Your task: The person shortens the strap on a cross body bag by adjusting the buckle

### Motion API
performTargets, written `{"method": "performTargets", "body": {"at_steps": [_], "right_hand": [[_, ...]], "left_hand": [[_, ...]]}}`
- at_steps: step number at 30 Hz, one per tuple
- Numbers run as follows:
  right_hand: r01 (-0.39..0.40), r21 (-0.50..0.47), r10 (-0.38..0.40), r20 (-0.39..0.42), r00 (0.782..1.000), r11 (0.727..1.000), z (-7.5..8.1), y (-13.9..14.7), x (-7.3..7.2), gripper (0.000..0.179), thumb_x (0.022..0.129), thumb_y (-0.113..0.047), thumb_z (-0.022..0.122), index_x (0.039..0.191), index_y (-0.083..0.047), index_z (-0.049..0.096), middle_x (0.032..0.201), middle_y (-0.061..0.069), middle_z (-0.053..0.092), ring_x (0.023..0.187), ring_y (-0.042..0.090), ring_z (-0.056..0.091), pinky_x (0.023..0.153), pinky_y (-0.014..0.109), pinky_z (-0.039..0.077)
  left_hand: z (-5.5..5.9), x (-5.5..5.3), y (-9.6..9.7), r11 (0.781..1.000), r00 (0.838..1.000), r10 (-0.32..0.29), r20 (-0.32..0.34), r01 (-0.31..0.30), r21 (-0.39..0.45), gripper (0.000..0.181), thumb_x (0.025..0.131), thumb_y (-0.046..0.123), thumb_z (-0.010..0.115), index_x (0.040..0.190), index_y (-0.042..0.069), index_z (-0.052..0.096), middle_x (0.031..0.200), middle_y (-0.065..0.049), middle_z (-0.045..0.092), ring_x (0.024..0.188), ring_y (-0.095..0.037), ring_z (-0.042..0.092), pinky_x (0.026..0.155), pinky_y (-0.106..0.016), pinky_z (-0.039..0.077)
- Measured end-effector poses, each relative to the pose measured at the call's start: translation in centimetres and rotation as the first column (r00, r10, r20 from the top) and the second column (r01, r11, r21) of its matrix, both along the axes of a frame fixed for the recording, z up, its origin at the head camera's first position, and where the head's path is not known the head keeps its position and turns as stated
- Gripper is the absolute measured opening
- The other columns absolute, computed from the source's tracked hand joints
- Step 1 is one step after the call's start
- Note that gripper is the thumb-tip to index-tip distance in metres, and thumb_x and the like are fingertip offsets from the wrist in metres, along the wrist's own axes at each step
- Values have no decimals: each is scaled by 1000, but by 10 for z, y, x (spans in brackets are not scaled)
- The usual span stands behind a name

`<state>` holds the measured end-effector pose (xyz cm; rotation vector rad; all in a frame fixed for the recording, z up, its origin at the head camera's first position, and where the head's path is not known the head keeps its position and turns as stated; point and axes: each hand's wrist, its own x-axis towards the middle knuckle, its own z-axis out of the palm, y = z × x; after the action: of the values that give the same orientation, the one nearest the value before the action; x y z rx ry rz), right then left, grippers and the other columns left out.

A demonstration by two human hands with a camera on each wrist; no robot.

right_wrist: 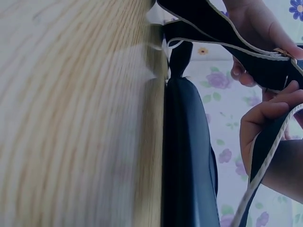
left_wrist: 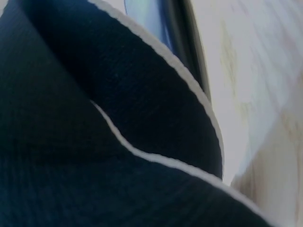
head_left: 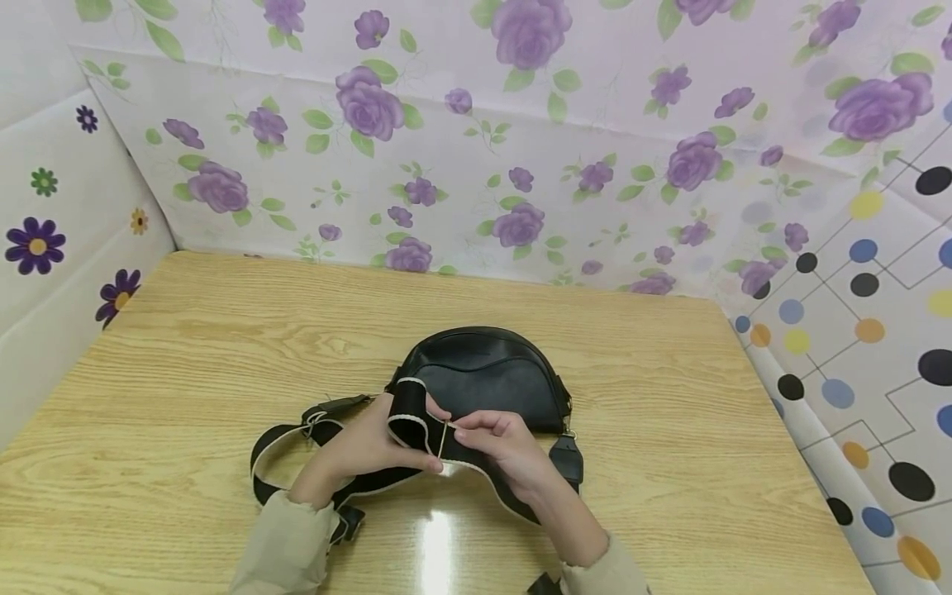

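Observation:
A black, half-round shoulder bag (head_left: 483,376) lies on the table. Its wide black strap (head_left: 408,403) with white edges is raised in front of the bag and bends into a loop. My left hand (head_left: 369,442) holds the strap at a thin gold slider buckle (head_left: 443,440), thumb at its lower end. From the other side, my right hand (head_left: 513,453) pinches the strap beside the buckle's upper end. Folded strap (left_wrist: 142,75) covers much of the left wrist view. The right wrist view shows the buckle (right_wrist: 284,54) between both hands, part of the fingers hidden by the strap.
The wooden table (head_left: 669,397) carries the bag. More strap curls (head_left: 260,459) to the left, and a black strap end (head_left: 348,524) lies by the left sleeve. A leather tab (head_left: 567,457) hangs from the bag's right side. Flowered sheeting (head_left: 446,165) stands behind the table.

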<state>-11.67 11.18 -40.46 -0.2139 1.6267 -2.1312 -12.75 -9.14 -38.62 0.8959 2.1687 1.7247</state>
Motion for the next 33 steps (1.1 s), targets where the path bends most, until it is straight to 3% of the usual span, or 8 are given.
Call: {"method": "performTargets", "body": {"at_steps": [5,13,22,33], "right_hand": [[-22,-3,22,-10,1000,1000,-2,6,1,15,84,1,56,84,-10,67,81,1,66,76,10,60,67,21,48],[-26,21,27,-34,999,999,-7,15,-1,16,84,-1,58,83,-13,68,79,-2,66,74,7,58,66,20,46],[-32,27,33,-41,999,999,-6,16,-1,14,83,-3,59,83,-13,68,79,-2,66,74,7,58,66,20,46],[-18,3,18,-34,999,1000,-5,15,0,18,84,0,57,82,-14,68,78,-3,66,72,7,58,65,20,47]], "left_hand": [[6,2,-1,1000,1000,-15,-18,15,12,42,64,4,80,100,0,58,97,-7,53,91,-18,51,80,-30,43],[-9,-4,-4,1000,1000,4,-22,-4,-8,43,64,14,81,101,7,60,99,-1,55,95,-17,50,84,-30,40],[16,4,-1,1000,1000,3,-20,-4,-11,41,63,0,79,99,-3,59,97,-8,55,92,-16,51,82,-29,41],[13,4,1,1000,1000,-3,10,2,7,43,62,0,79,100,-5,59,97,-8,56,91,-16,51,81,-28,41]]}}
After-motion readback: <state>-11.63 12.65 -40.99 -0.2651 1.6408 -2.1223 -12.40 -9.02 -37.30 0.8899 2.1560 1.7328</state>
